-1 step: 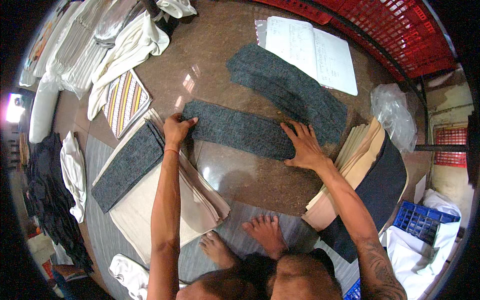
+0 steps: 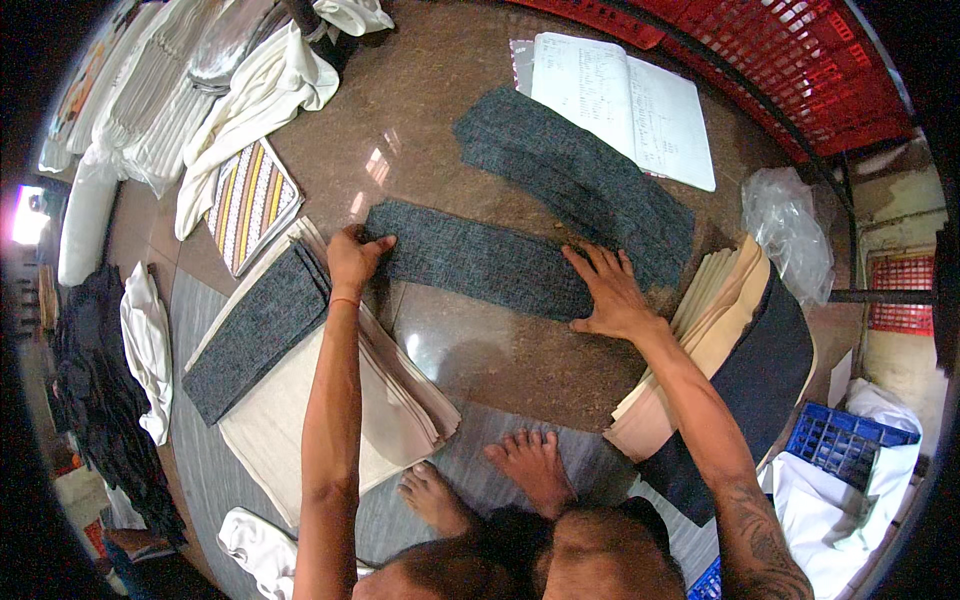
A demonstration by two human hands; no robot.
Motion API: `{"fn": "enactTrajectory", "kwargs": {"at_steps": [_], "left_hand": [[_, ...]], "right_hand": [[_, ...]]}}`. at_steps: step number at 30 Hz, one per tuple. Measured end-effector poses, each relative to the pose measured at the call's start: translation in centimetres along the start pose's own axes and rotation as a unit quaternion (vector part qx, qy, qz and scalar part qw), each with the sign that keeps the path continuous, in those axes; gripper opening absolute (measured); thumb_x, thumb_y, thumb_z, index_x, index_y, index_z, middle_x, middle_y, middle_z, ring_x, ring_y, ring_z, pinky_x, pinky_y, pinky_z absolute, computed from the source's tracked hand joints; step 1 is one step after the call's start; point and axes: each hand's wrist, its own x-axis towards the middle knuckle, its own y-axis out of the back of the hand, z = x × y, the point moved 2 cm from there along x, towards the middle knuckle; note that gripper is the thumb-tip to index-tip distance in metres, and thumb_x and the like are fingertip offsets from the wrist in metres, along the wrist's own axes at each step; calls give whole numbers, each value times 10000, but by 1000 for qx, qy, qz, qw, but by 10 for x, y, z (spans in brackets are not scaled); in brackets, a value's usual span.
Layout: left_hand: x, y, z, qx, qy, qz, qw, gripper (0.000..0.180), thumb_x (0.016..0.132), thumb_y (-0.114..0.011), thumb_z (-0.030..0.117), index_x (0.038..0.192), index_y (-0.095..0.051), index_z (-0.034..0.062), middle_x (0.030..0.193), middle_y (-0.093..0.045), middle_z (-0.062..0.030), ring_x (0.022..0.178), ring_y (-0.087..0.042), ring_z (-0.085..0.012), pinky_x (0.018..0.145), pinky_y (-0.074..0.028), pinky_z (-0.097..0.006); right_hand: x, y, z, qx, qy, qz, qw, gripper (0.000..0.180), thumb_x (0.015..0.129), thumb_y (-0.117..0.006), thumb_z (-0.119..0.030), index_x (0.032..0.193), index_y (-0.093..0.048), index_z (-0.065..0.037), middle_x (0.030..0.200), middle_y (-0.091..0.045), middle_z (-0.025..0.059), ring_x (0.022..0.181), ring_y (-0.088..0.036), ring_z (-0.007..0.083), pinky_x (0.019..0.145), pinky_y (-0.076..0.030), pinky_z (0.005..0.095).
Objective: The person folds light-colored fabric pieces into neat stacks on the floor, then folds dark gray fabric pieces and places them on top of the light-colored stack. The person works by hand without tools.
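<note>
A folded strip of dark grey flecked cloth (image 2: 480, 260) lies across the brown tabletop in front of me. At its left end my left hand (image 2: 356, 262) grips the edge, thumb on top and fingers curled. My right hand (image 2: 615, 295) rests with spread fingers on the strip's right end, pressing it flat. Just beyond lies a larger pile of the same dark grey cloth (image 2: 570, 170), its near right part close to my right fingertips. Left of my left forearm, another folded dark grey piece (image 2: 260, 335) sits on a stack of cream cloth (image 2: 300, 430).
On the right stands a stack of beige and black cloth (image 2: 760, 360) beside a clear plastic bag (image 2: 790, 225). An open notebook (image 2: 625, 105) lies at the back, before a red crate (image 2: 800, 70). A striped folded cloth (image 2: 255, 205) and white fabric (image 2: 265, 90) are far left.
</note>
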Motion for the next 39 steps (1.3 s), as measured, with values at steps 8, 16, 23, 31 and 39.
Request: {"fn": "enactTrajectory", "kwargs": {"at_steps": [8,16,23,31,39], "left_hand": [[-7,-8,16,139,-92,79,983,392,664,-783,333,828,-692,-11,835,-682,-226,809,-676,-375,713,-520,-438],[15,-23,-10,39,4,-111,993,422,604,-806,118,962,-637,-29,930,-690,-188,862,-664,-304,758,-519,-381],[-32,73,75,-274,-78,-3,958,169,762,-723,-19,899,-627,3,915,-670,-57,859,-603,-134,821,-470,-266],[-60,46,43,-309,-173,-30,935,214,763,-687,-49,866,-524,45,1051,-609,-68,997,-557,-142,889,-440,-275],[-53,-1,14,-320,-42,-96,942,230,790,-720,3,1014,-665,9,966,-702,-52,874,-629,-136,832,-476,-265]], "right_hand": [[-40,-43,26,184,-382,205,882,890,634,-854,-373,1307,-455,51,1226,-558,274,1179,-518,416,1025,-403,425],[-26,-63,20,388,-349,260,813,652,641,-843,-82,1211,-538,5,1154,-634,158,1042,-605,315,915,-459,381],[-53,41,11,468,-224,398,757,384,728,-789,-48,1075,-629,-12,985,-678,62,858,-617,183,812,-488,308],[-69,18,25,476,-195,377,770,380,697,-782,2,1044,-626,-12,955,-669,53,858,-606,155,829,-473,282],[-53,-25,58,427,-266,283,817,343,741,-772,-69,1051,-627,-55,955,-674,49,834,-585,131,820,-465,282]]}}
